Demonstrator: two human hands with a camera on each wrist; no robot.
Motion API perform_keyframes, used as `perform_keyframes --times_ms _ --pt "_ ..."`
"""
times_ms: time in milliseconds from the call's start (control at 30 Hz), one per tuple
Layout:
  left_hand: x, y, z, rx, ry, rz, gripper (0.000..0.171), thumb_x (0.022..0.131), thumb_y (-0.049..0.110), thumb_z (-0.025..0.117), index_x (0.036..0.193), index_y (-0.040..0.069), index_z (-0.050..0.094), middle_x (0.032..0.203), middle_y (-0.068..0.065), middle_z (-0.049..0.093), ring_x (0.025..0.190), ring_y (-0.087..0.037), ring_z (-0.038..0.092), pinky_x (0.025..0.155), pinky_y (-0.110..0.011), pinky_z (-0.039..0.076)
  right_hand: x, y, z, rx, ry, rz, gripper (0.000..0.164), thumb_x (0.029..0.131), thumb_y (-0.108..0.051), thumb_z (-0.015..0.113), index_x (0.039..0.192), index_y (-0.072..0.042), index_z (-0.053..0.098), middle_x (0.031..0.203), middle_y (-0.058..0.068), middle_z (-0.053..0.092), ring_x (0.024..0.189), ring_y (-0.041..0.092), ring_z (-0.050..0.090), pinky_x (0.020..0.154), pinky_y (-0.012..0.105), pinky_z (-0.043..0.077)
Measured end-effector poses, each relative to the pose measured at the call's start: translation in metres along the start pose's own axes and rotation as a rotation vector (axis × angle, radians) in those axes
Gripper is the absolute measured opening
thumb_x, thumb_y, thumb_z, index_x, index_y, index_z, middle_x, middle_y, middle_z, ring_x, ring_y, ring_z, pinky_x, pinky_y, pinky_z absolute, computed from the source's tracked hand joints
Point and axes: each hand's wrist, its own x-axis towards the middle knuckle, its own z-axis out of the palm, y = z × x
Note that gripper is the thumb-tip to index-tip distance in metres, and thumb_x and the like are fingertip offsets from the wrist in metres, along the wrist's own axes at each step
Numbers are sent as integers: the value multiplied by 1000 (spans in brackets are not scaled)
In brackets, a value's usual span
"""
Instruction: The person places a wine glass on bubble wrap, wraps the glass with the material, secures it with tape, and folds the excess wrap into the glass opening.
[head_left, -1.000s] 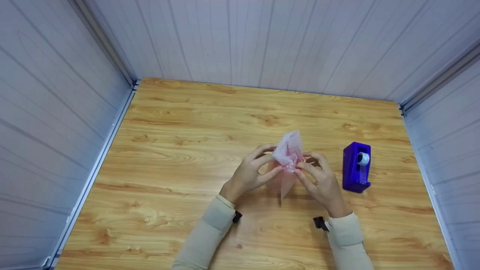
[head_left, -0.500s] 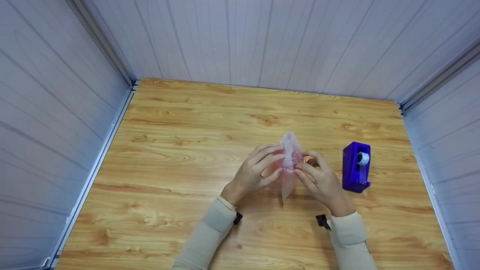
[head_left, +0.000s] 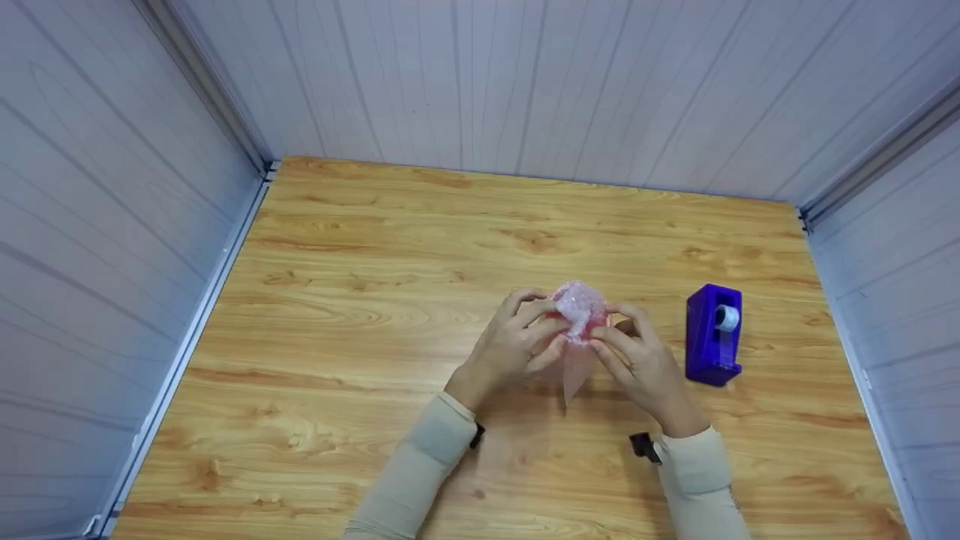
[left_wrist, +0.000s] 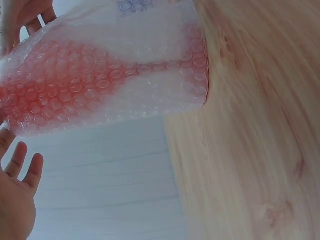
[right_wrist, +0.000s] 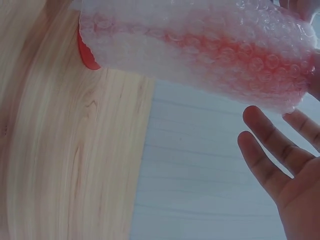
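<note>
A red stemmed goblet (right_wrist: 87,54) stands upright on the table, wrapped in clear bubble wrap (head_left: 581,302). Its wide bowl and thin stem show through the wrap in the left wrist view, and a sliver of its red foot peeks out below in the right wrist view. My left hand (head_left: 511,336) pinches the wrap at the top from the left, fingers bent over the gathered edge. On the other side, thumb and fingers of my right hand (head_left: 640,358) grip the wrap at the rim. Lower fingers of both hands spread away from the wrap.
A blue tape dispenser (head_left: 705,334) with a roll of clear tape stands right of my right hand. The wood-grain table (head_left: 360,247) is bounded by pale panel walls (head_left: 495,90) at the back and both sides.
The tall peak of wrap at the top has been folded down and crumpled inward. My left hand has moved slightly right over it; my right hand has kept its hold.
</note>
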Motion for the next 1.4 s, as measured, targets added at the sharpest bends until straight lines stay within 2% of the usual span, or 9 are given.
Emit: perform_keyframes --times_ms 133,300,400,567,700,833,1033,1200,1400 --pt "3 0 -2 41 -56 2 21 95 25 59 101 13 75 111 -4 67 115 -30 52 105 -42 39 1 -3 -3 -26 -10 29 16 93 -15 73 107 -12 70 129 11 56 93 20 64 74 37 55" --pt "5 -1 -5 51 -108 15 21 96 24 58 99 12 74 110 -4 67 116 -31 52 108 -43 35 2 -9 -7 -58 -25 78 53 87 -12 79 133 -4 55 122 12 59 97 22 62 77 39 56" --pt "5 -2 -5 46 -110 23 21 95 24 58 98 11 74 109 -4 67 116 -31 52 109 -42 34 5 -11 -9 -109 -57 78 68 88 -15 77 148 -9 47 121 15 58 94 25 62 73 42 57" --pt "2 -4 -2 43 -42 34 21 94 25 60 102 11 74 111 -2 68 116 -28 53 107 -39 37 8 -13 -10 -169 -104 46 58 92 -17 73 146 -19 54 127 16 53 88 24 57 62 36 52" --pt "-2 -3 1 -9 23 7 27 94 25 65 112 6 69 117 -6 66 117 -28 54 107 -37 39 9 -12 -8 -184 -126 43 42 94 -20 68 136 -17 64 127 16 51 83 21 54 57 33 48" --pt "-2 -1 1 -31 45 10 34 94 24 66 121 4 64 123 -10 62 117 -29 53 107 -36 39 10 -11 -7 -208 -143 47 31 96 -21 63 124 -12 71 128 17 49 80 21 53 55 33 46" --pt "1 0 0 12 0 44 33 95 23 63 125 10 67 127 -5 63 119 -29 52 105 -38 40 11 -11 -7 -230 -179 43 28 99 -22 57 117 -8 72 128 20 46 80 24 52 57 34 46" --pt "3 0 0 51 -38 26 30 95 26 60 119 14 72 122 0 68 121 -28 51 99 -44 42 8 -11 -9 -198 -138 22 28 96 -19 63 120 -8 71 128 19 50 79 23 58 59 37 52" --pt "9 4 -2 180 -115 18 30 94 28 51 108 17 75 114 2 70 117 -30 54 96 -50 43 8 -13 -11 -210 -110 -5 39 94 -19 70 131 -11 66 129 15 57 87 23 62 69 39 56"
